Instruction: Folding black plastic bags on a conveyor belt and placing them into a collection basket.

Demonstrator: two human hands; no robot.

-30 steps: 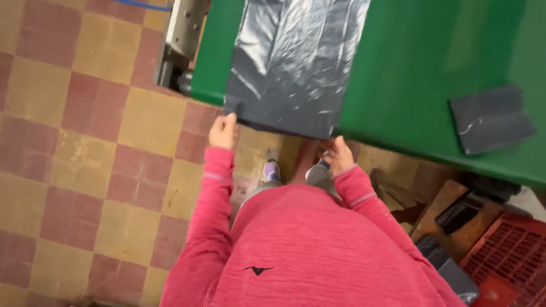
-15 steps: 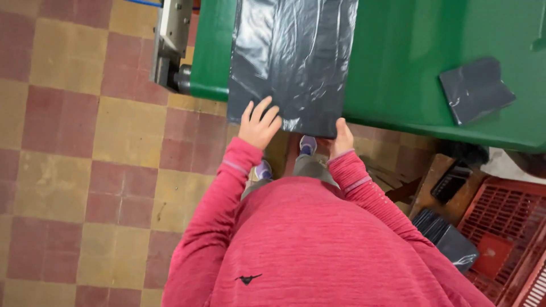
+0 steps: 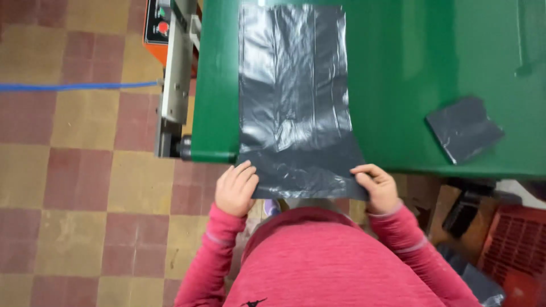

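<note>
**Both hands on the near edge of a dark plastic bag**

A flat, dark grey plastic bag (image 3: 296, 108) lies lengthwise on the green counter (image 3: 409, 68), its far end reaching up the surface and its near edge hanging just past the counter's near rim. The person's left hand (image 3: 236, 189) has its grip on the bag's near left corner, fingers curled over the film. The right hand (image 3: 375, 187) pinches the near right corner, thumb and fingers closed on the plastic. Both sleeves are pink-red.

As far as the view shows, the bag is spread out and mostly smooth, with some creases near its middle, so the laying-out looks largely done; the near edge is in hand and not let go, and the sheet is unfolded.

To the right, well apart from the bag, a small folded dark grey plastic square (image 3: 463, 128) rests on the counter. At the far left stands an orange control box with a red button (image 3: 160, 25), fixed to a grey metal frame. A blue cable (image 3: 74, 87) runs across the red and yellow tiled floor (image 3: 85, 182). At the near right, partly cut off, sits what seems to be a red plastic crate (image 3: 515, 250).
</note>
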